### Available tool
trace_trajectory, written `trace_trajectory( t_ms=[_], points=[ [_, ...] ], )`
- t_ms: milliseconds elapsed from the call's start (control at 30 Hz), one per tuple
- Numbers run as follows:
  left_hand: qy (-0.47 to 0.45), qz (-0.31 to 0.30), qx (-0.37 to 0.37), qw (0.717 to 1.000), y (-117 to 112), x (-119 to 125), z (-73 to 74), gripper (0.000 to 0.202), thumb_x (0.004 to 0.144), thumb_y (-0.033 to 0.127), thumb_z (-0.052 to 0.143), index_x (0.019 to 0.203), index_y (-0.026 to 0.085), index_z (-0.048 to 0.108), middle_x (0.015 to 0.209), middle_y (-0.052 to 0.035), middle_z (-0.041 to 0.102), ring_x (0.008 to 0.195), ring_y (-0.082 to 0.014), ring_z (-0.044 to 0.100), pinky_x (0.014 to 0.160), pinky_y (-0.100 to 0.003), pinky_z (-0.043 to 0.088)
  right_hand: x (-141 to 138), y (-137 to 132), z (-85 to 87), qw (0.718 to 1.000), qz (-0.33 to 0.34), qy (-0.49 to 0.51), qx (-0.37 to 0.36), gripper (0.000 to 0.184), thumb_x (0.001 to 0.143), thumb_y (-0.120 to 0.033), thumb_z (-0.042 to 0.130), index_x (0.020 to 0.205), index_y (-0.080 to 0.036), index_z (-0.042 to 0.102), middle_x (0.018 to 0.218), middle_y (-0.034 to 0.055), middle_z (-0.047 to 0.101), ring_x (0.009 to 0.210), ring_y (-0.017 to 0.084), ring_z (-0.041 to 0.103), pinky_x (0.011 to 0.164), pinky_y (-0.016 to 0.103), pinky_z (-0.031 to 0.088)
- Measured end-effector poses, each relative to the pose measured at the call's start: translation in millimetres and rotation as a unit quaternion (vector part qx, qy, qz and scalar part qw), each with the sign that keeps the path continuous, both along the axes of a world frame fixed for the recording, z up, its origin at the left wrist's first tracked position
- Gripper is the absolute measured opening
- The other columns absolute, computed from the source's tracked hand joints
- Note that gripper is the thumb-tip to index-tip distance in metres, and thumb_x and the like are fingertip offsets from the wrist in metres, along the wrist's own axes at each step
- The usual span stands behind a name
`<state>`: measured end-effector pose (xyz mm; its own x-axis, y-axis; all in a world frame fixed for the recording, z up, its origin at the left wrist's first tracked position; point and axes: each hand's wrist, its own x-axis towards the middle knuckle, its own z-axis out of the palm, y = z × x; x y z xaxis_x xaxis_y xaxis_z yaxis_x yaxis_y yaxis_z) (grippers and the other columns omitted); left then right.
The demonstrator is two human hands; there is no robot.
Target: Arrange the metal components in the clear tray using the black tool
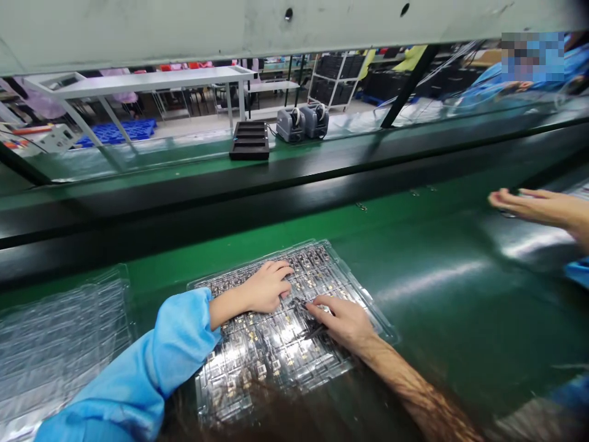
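A clear plastic blister tray (368, 307) full of several small electronic parts lies on the green conveyor belt (437, 258) in front of me. My left hand (267, 285), in a blue sleeve, rests palm-down on the tray's upper middle with fingers curled. My right hand (343, 319) sits just right of it on the tray and pinches dark tweezers (313, 331) whose tip points left at the parts between both hands.
A stack of empty clear trays (59, 337) lies at the left. Another person's hand (538, 205) reaches in over the belt at the right edge. Beyond the belt's black rail stand a black slotted tray (249, 140) and two grey devices (302, 123).
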<state>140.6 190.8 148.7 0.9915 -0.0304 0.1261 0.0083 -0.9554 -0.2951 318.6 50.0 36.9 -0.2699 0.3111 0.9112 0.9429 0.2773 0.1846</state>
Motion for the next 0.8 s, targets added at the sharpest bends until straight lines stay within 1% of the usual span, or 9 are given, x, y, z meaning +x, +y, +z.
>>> trace_trajectory(
  t_ms=[100, 267, 367, 467, 567, 633, 700, 767, 800],
  points=[
    [-0.025, -0.031, -0.01, 0.999, 3.7, -5.5, 1.0, 0.012, 0.077, 0.014, 0.047, 0.079, 0.015, 0.059, 0.132, -0.005, 0.046, 0.134, -0.0221, 0.026, 0.11, -0.039, 0.022, -4.0, 7.5, 9.8, 0.999, 0.003, -0.023, 0.044, 0.022, 0.092, -0.013, 0.045, 0.095, -0.016, 0.067, 0.092, 0.0035, 0.065, 0.07, 0.013, 0.056, 0.056, 0.025, 0.043],
    [-0.048, -0.036, -0.052, 0.997, 9.3, -15.9, 2.2, 0.012, 0.077, 0.013, 0.049, 0.082, 0.016, 0.06, 0.135, -0.0029, 0.046, 0.135, -0.0214, 0.026, 0.111, -0.04, 0.021, -15.7, 25.7, 11.7, 0.997, -0.025, -0.071, -0.001, 0.015, 0.088, -0.015, 0.052, 0.093, -0.015, 0.066, 0.089, 0.0033, 0.062, 0.064, 0.016, 0.053, 0.052, 0.03, 0.042],
    [-0.054, -0.037, -0.064, 0.996, 12.7, -20.3, 1.9, 0.019, 0.072, 0.01, 0.05, 0.086, 0.018, 0.061, 0.135, -0.0026, 0.046, 0.135, -0.0212, 0.026, 0.11, -0.041, 0.022, -21.7, 32.5, 13.5, 0.996, -0.044, -0.071, -0.023, 0.014, 0.083, -0.013, 0.057, 0.092, -0.016, 0.066, 0.086, 0.0028, 0.061, 0.063, 0.016, 0.054, 0.048, 0.03, 0.041],
    [-0.062, -0.043, -0.07, 0.995, 12.3, -25.6, 2.8, 0.031, 0.069, 0.006, 0.046, 0.094, 0.018, 0.06, 0.136, -0.0022, 0.046, 0.136, -0.0205, 0.026, 0.111, -0.042, 0.022, -23.2, 32.2, 17.2, 0.993, -0.025, -0.038, -0.107, 0.025, 0.078, -0.022, 0.062, 0.103, -0.022, 0.066, 0.103, 0.0014, 0.061, 0.064, 0.014, 0.058, 0.048, 0.029, 0.044],
    [-0.073, -0.051, -0.063, 0.994, 5.7, -31.4, 3.9, 0.038, 0.069, 0.004, 0.045, 0.103, 0.018, 0.058, 0.134, 0.0001, 0.047, 0.136, -0.0186, 0.027, 0.113, -0.039, 0.02, -19.7, 26.4, 19.0, 0.982, 0.007, -0.003, -0.191, 0.043, 0.073, -0.036, 0.065, 0.115, -0.026, 0.062, 0.129, 0.0016, 0.053, 0.067, 0.015, 0.062, 0.053, 0.03, 0.05],
    [-0.076, -0.057, -0.039, 0.995, -0.6, -34.5, 2.3, 0.036, 0.077, 0.008, 0.045, 0.109, 0.018, 0.057, 0.131, 0.0005, 0.05, 0.134, -0.0185, 0.03, 0.113, -0.038, 0.02, -10.0, 22.8, 20.0, 0.983, 0.038, 0.026, -0.18, 0.04, 0.078, -0.036, 0.061, 0.118, -0.027, 0.061, 0.132, 0.0017, 0.052, 0.074, 0.015, 0.064, 0.057, 0.028, 0.051],
    [-0.064, -0.063, 0.001, 0.996, -5.5, -36.6, -2.6, 0.033, 0.089, 0.02, 0.045, 0.121, 0.018, 0.054, 0.132, 0.0, 0.051, 0.132, -0.0197, 0.032, 0.113, -0.038, 0.018, 11.6, 22.4, 23.6, 0.985, 0.075, 0.085, -0.131, 0.029, 0.088, -0.03, 0.052, 0.115, -0.026, 0.063, 0.124, 0.0015, 0.057, 0.087, 0.012, 0.064, 0.069, 0.023, 0.052],
    [-0.033, -0.073, 0.043, 0.996, -7.7, -37.7, -10.1, 0.041, 0.095, 0.035, 0.045, 0.132, 0.017, 0.049, 0.137, -0.0015, 0.048, 0.133, -0.0211, 0.033, 0.114, -0.038, 0.013, 47.7, 27.0, 31.5, 0.979, 0.086, 0.17, -0.079, 0.025, 0.091, -0.023, 0.047, 0.108, -0.022, 0.066, 0.111, 0.0024, 0.062, 0.097, 0.01, 0.062, 0.082, 0.02, 0.05],
    [-0.019, -0.073, 0.059, 0.995, -7.8, -37.7, -14.0, 0.045, 0.096, 0.04, 0.045, 0.134, 0.015, 0.049, 0.138, -0.0025, 0.048, 0.134, -0.0222, 0.033, 0.114, -0.038, 0.011, 70.3, 31.4, 37.2, 0.972, 0.074, 0.215, -0.063, 0.024, 0.091, -0.022, 0.048, 0.103, -0.02, 0.067, 0.107, 0.0032, 0.064, 0.099, 0.01, 0.061, 0.088, 0.021, 0.048]
  ],
)
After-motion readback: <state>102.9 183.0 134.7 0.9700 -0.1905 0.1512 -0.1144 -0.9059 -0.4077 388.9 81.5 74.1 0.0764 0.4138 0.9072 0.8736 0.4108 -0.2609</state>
